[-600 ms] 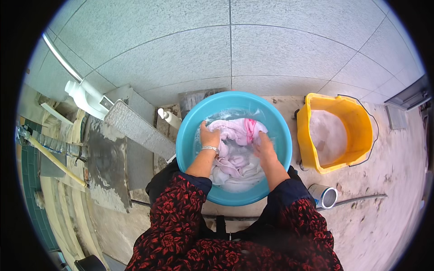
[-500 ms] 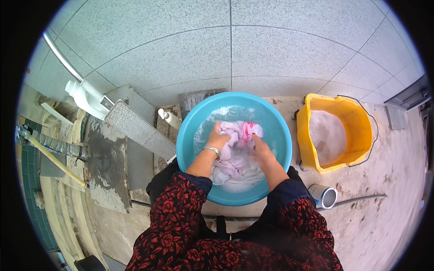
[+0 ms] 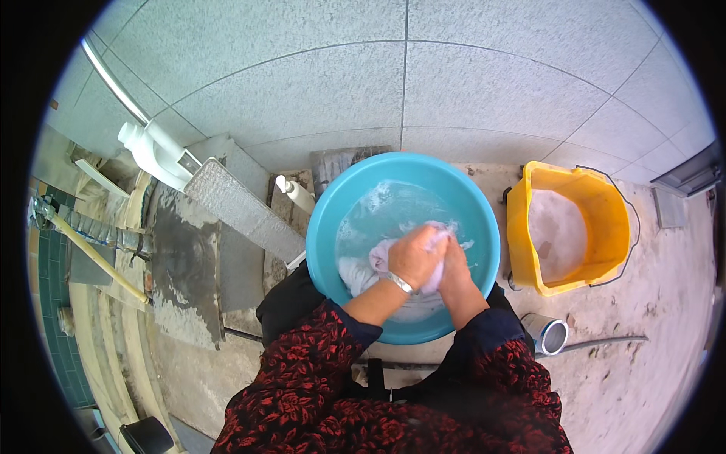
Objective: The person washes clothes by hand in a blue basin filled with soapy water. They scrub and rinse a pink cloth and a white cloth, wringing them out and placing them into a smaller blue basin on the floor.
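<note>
A round blue basin [image 3: 342,203] holds soapy water and a pale pink-white cloth [image 3: 378,257]. My left hand [image 3: 413,255] clutches a bunched part of that cloth, a metal bangle on its wrist. Pressed against it from the right, my right hand [image 3: 454,266] grips the same bunch. Both hands meet over the basin's near half. The rest of the cloth lies under the water below them. My sleeves are dark with a red flower print.
A yellow bucket [image 3: 523,227] of foamy water stands to the right of the basin. A metal can [image 3: 546,334] and a hose lie near it. A white bottle [image 3: 295,194], a grey washboard [image 3: 240,209] and white pipes are on the left. A tiled wall rises behind.
My hands were apart on the spread cloth at the basin's far side. They have come together toward me, bunching the cloth between them.
</note>
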`<state>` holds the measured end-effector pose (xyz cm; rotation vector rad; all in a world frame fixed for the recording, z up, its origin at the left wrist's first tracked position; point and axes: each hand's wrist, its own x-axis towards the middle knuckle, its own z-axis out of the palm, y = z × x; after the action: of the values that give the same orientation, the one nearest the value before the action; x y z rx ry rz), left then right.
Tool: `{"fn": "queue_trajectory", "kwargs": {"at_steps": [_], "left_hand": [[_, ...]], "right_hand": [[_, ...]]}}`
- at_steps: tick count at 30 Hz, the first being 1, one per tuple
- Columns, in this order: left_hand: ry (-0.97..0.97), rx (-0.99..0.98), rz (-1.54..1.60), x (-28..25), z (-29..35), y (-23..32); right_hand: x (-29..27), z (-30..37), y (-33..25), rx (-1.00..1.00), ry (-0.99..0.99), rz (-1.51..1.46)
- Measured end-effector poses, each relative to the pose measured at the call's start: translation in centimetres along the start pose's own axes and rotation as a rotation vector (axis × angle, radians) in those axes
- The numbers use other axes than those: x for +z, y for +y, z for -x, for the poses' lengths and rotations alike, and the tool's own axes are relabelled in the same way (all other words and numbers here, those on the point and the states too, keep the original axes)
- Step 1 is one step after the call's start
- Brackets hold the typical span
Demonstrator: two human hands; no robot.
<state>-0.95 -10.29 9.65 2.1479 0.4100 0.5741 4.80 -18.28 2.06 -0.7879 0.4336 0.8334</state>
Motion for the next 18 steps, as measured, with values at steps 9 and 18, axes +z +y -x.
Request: {"fn": "queue_trajectory", "kwargs": {"at_steps": [9, 18], "left_hand": [[-0.056, -0.105, 0.146, -0.1, 0.6, 1.8], [-0.002, -0.541, 0.099, -1.5, -2.7, -6.2]], "right_hand": [[2.3, 2.2, -4.0, 0.073, 0.032, 0.033], [6.7, 5.1, 0.4, 0.073, 0.208, 0.305]]}}
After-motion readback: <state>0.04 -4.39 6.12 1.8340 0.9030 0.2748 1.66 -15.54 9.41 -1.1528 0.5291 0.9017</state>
